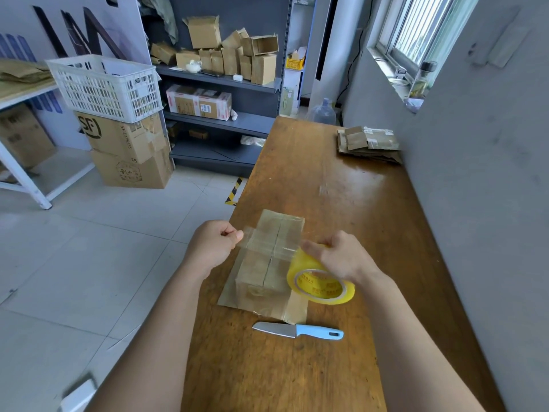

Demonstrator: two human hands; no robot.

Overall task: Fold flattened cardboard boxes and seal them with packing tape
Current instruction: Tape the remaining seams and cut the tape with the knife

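A folded cardboard box (271, 254) stands on the wooden table (341, 203), its top flaps closed along a middle seam and its near flaps spread flat. My left hand (214, 245) pinches the free end of a clear tape strip (267, 243) at the box's left side. The strip stretches across the box top to a yellow tape roll (319, 281), which my right hand (341, 257) grips at the box's right side.
A knife with a light blue handle (298, 330) lies on the table just in front of the box. A stack of flattened boxes (368, 144) sits at the far right by the wall. Shelves with boxes (228, 58) and a white basket (107, 86) stand to the left.
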